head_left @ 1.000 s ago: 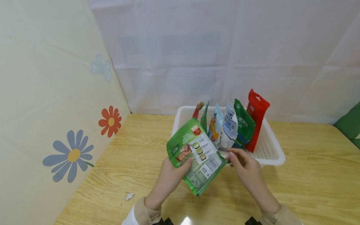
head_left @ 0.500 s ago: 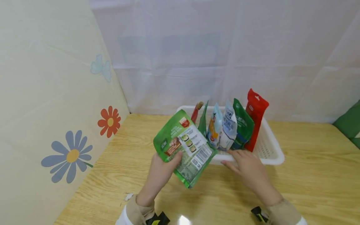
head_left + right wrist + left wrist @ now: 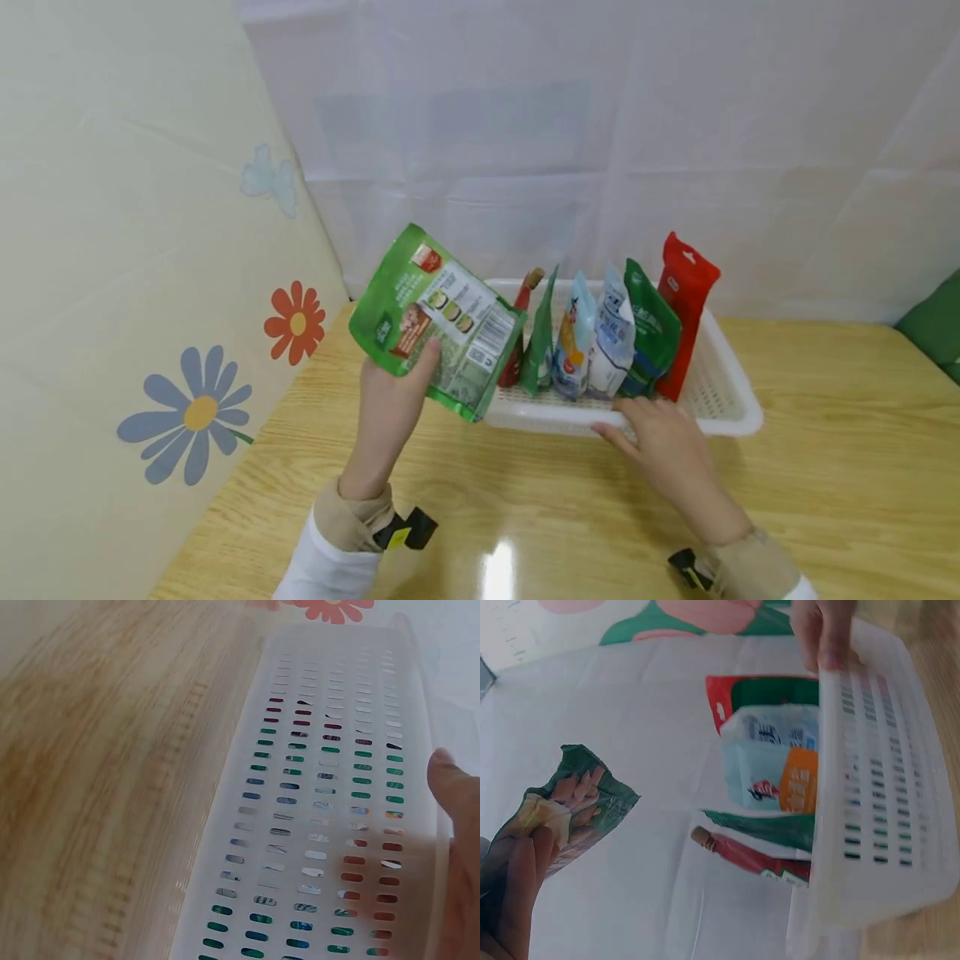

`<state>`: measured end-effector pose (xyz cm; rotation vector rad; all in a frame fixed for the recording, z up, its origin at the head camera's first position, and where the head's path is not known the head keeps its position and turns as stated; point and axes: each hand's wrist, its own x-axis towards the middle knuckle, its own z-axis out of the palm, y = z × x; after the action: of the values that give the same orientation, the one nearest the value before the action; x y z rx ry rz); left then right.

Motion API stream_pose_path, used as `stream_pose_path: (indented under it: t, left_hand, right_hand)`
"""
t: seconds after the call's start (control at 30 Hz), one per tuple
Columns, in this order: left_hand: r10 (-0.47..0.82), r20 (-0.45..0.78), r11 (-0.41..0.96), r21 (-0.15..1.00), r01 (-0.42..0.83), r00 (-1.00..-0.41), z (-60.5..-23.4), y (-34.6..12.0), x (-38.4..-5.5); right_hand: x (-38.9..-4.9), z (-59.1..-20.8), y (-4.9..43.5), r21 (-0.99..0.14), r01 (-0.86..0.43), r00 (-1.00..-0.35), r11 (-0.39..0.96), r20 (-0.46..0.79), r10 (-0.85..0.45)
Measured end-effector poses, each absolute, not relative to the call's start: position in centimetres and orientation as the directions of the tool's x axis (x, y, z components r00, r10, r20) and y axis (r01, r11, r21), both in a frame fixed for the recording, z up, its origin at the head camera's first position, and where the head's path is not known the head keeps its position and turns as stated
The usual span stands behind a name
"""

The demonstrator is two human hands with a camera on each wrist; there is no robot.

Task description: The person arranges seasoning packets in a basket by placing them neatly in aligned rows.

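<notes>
My left hand point(image 3: 393, 400) holds a green food pouch point(image 3: 442, 325) by its lower left side, thumb across the printed back. The pouch is raised to the left of a white plastic basket point(image 3: 547, 421) and overlaps its near left corner in the head view. My right hand point(image 3: 663, 446) grips the basket's near rim, thumb outside and fingers over the inner side. Standing in the basket are a red bottle with a cork-like top point(image 3: 522, 312), a thin green pouch point(image 3: 540, 342), a blue-and-orange pouch point(image 3: 573, 342), a white-blue pouch point(image 3: 611, 342), a dark green pouch point(image 3: 651, 325) and a red packet point(image 3: 684, 308).
The basket stands on a wood-grain table point(image 3: 840, 467) near a white cloth backdrop point(image 3: 465, 150). A cream wall covering with flowers point(image 3: 198, 417) borders the left side. Something green point(image 3: 937, 325) shows at the far right edge.
My left hand has carried the green pouch left and up, away from the basket. My right hand has left the pouch's corner and taken hold of the basket's near rim.
</notes>
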<state>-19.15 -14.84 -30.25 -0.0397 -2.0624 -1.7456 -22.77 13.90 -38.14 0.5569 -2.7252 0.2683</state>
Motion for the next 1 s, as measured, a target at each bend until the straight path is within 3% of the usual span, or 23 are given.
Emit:
stream_pose_path:
  t: [0.2, 0.33, 0.53, 1.0]
  left_hand:
    - [-0.208, 0.660, 0.570, 0.682, 0.459, -0.722, -30.7, -14.3, -21.1]
    - [-0.132, 0.757, 0.757, 0.494, 0.428, -0.640, -31.0, -13.6, -22.4]
    - [-0.057, 0.766, 0.848, 0.376, 0.375, -0.640, -31.4, -12.7, -24.2]
    - [0.014, 0.736, 0.906, 0.277, 0.320, -0.677, -33.0, -10.7, -27.1]
  right_hand:
    - [-22.8, -38.3, 13.8, -0.104, -0.406, -0.862, 0.908, 0.373, -0.343]
    - [-22.7, -38.2, 13.7, -0.102, -0.394, -0.870, 0.913, 0.363, -0.335]
    - [-22.6, -38.1, 13.8, -0.093, -0.382, -0.876, 0.919, 0.354, -0.328]
    - [-22.6, -38.3, 13.8, -0.067, -0.388, -0.865, 0.919, 0.372, -0.337]
